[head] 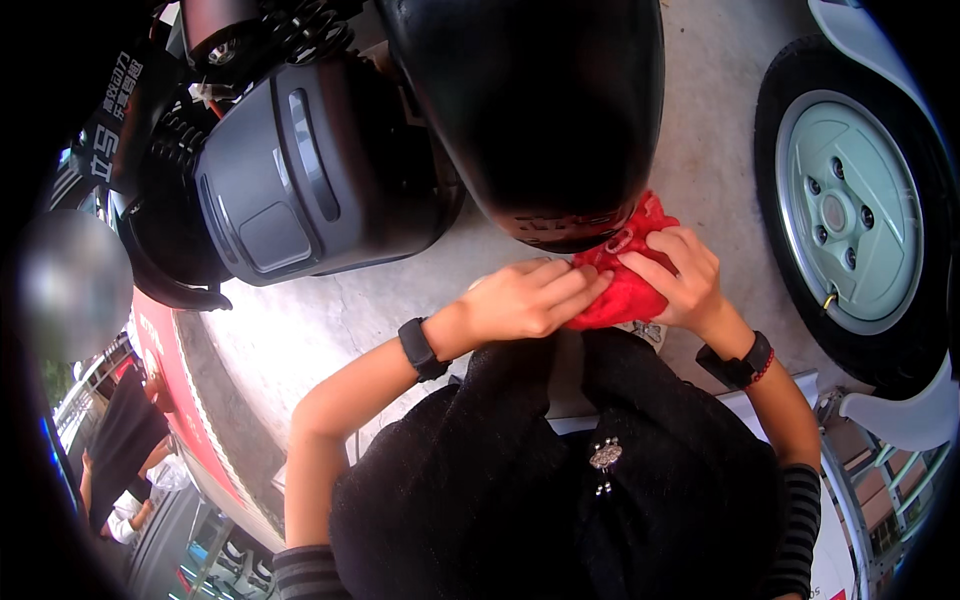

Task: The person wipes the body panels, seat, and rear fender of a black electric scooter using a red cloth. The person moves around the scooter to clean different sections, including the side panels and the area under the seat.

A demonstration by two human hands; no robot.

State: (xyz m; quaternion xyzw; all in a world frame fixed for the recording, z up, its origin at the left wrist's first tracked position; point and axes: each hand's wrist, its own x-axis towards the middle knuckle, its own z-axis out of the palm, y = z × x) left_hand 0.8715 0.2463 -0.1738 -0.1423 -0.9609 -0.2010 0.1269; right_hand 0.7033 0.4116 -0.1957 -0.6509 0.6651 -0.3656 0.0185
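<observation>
A crumpled red cloth point(630, 296) lies bunched between my two hands, just below the rounded end of a glossy black scooter seat point(540, 112). My left hand point(529, 296) comes in from the left, its fingertips pressed into the cloth's left side. On the opposite side, my right hand point(682, 274) pinches the cloth between thumb and fingers. The upper part of the cloth reaches up against the seat's lower right edge. Both wrists wear black bands. Part of the cloth is hidden behind my fingers.
Left of the seat is a grey scooter body panel point(270, 180), with coil springs point(319, 34) above it. A spoked-look pale green wheel point(836, 214) with a black tyre stands at the right. Concrete floor point(360, 300) lies between. A person in dark clothing point(131, 442) is at the far left.
</observation>
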